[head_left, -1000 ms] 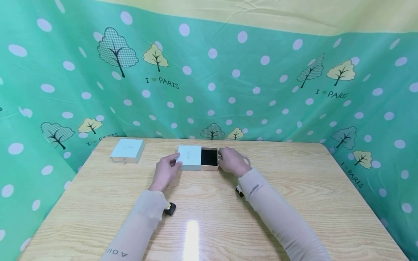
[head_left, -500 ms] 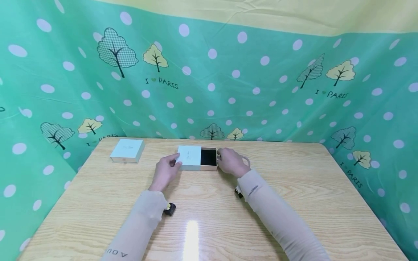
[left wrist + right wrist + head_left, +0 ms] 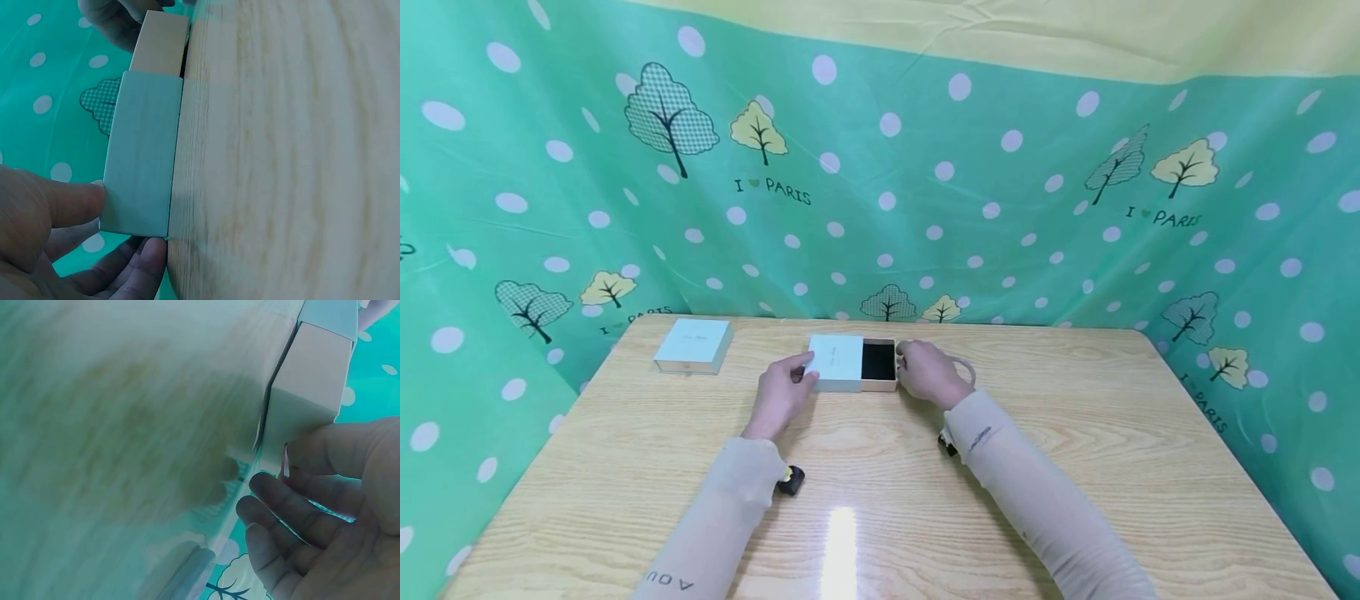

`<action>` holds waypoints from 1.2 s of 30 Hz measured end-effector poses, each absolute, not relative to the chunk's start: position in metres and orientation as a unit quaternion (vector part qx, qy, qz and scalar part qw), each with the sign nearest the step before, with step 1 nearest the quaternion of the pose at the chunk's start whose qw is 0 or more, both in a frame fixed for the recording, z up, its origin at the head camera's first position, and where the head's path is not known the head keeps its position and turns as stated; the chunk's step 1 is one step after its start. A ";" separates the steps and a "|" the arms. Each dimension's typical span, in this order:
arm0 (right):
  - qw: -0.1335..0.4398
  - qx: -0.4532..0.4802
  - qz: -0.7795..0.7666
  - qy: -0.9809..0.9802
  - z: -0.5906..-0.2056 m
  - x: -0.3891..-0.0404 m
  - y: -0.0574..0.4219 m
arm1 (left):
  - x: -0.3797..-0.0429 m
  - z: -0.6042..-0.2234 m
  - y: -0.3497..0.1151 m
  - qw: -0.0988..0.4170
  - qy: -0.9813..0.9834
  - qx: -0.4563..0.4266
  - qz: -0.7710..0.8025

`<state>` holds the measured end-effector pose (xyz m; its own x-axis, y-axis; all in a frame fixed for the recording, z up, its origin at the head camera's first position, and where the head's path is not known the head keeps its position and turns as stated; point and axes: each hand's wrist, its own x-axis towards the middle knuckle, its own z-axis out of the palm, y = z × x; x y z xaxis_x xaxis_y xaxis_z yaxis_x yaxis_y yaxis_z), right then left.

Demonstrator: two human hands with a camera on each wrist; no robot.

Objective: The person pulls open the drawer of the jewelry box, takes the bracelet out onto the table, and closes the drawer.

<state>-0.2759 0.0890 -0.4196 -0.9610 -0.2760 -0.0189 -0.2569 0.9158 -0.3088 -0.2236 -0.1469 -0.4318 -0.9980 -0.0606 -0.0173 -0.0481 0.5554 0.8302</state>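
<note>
A pale blue drawer-style gift box [image 3: 836,362] lies near the table's far edge. Its drawer [image 3: 878,386] sticks out to the right, showing a black lining [image 3: 877,362]. At the sleeve's left end, my left hand [image 3: 778,400] holds the box; the left wrist view has its thumb [image 3: 78,203] along the top edge and fingertips [image 3: 152,253] at the end. My right hand [image 3: 931,371] touches the drawer's outer end with bent fingers. In the right wrist view, the thumb [image 3: 319,450] rests on that end, where a thin light strip shows.
A second pale blue box [image 3: 693,345], fully closed, stands at the table's far left. Just beyond my right hand lies a pale curved loop [image 3: 967,367], partly hidden. Behind the wooden table [image 3: 880,467] hangs a green dotted curtain [image 3: 925,192].
The drawer has slid slightly left into the sleeve, and my right hand has moved left with it. My left hand and the sleeve have stayed in place.
</note>
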 end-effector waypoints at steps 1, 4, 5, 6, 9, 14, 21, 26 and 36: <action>0.029 -0.137 -0.152 0.978 -0.420 -0.276 0.089 | -0.224 -0.432 -0.147 0.007 -0.882 0.030 -0.470; 0.024 -0.143 -0.154 0.977 -0.420 -0.275 0.089 | -0.223 -0.431 -0.147 0.008 -0.882 0.032 -0.471; 0.023 -0.145 -0.156 0.977 -0.419 -0.275 0.088 | -0.223 -0.431 -0.147 0.007 -0.882 0.032 -0.471; 0.022 -0.147 -0.158 0.976 -0.419 -0.275 0.088 | -0.223 -0.431 -0.147 0.006 -0.881 0.033 -0.471; 0.023 -0.150 -0.163 0.975 -0.419 -0.274 0.087 | -0.224 -0.432 -0.147 0.005 -0.880 0.035 -0.473; 0.029 -0.150 -0.161 0.975 -0.419 -0.274 0.085 | -0.224 -0.432 -0.147 0.007 -0.881 0.034 -0.472; 0.025 -0.157 -0.165 0.974 -0.419 -0.273 0.084 | -0.224 -0.433 -0.147 0.009 -0.882 0.030 -0.470; 0.024 -0.165 -0.171 0.971 -0.420 -0.272 0.084 | -0.224 -0.433 -0.147 0.005 -0.883 0.032 -0.469; 0.024 -0.174 -0.182 0.968 -0.421 -0.271 0.082 | -0.223 -0.432 -0.147 0.005 -0.884 0.030 -0.467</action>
